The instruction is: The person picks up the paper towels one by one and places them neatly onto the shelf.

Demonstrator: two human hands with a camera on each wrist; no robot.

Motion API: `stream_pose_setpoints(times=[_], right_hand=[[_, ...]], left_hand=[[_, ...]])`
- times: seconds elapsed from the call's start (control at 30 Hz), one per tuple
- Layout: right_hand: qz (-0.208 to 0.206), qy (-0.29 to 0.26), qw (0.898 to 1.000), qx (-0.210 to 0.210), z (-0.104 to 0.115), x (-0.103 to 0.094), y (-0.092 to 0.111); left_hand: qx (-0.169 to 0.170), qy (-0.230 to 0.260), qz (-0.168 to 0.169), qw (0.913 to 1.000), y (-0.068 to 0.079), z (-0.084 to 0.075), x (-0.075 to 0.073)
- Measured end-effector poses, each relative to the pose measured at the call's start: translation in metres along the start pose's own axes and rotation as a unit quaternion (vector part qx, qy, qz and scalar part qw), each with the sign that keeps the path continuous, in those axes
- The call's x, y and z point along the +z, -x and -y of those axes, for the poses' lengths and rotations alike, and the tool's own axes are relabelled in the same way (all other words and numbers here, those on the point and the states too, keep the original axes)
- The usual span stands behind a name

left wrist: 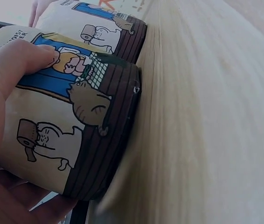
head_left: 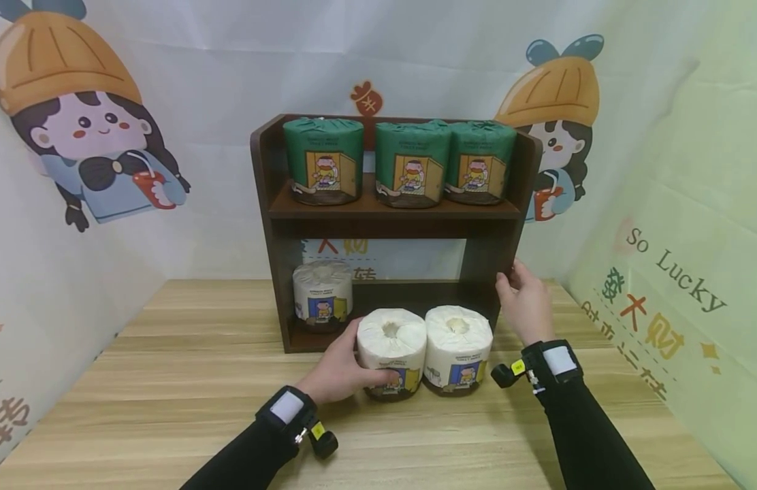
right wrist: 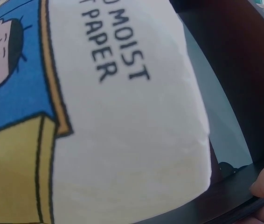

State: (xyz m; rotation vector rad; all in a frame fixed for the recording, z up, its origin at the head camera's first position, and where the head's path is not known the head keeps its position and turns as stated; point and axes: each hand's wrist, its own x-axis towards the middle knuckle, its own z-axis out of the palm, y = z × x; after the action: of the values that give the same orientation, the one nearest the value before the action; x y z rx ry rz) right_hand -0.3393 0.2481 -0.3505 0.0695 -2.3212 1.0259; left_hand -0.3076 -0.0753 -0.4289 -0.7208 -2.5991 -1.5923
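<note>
1. The left hand (head_left: 338, 373) grips a white roll (head_left: 392, 352) from its left side, fingers curled round the wrapper; the left wrist view shows the thumb (left wrist: 27, 58) pressed on the printed cartoon.
2. The right hand (head_left: 525, 301) holds the right side panel of the dark wooden shelf (head_left: 391, 216), fingers wrapped on its front edge.
3. The held roll stands upright on the wooden table (head_left: 170, 381), just in front of the shelf's lower level.
4. A second white roll (head_left: 458, 348) stands touching it on the right, between the two hands.
5. A third white roll (head_left: 323, 295) stands inside the lower level, at its left end.
6. Three green rolls (head_left: 413, 162) stand in a row on the upper level.
7. Cartoon backdrops hang behind and at both sides.
</note>
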Motion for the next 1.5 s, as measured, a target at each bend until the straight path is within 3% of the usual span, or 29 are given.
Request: stream_pose_setpoints(times=[0.53, 0.9, 1.17, 1.5], right_hand=[[0.004, 0.001, 1.0, 0.015, 0.002, -0.001, 0.001], [0.002, 0.003, 1.0, 0.013, 0.0, 0.0, 0.0], [0.002, 0.003, 1.0, 0.009, 0.0, 0.0, 0.001], [0.0, 0.008, 1.0, 0.013, -0.002, 0.001, -0.001]], left_hand=[[0.005, -0.006, -0.036, 0.9993, -0.004, -0.004, -0.01], [-0.003, -0.011, -0.058, 0.9982, -0.025, -0.002, -0.013], [-0.022, -0.022, -0.07, 0.997, -0.036, 0.002, -0.011], [-0.035, 0.023, -0.117, 0.9922, -0.036, 0.009, 0.0]])
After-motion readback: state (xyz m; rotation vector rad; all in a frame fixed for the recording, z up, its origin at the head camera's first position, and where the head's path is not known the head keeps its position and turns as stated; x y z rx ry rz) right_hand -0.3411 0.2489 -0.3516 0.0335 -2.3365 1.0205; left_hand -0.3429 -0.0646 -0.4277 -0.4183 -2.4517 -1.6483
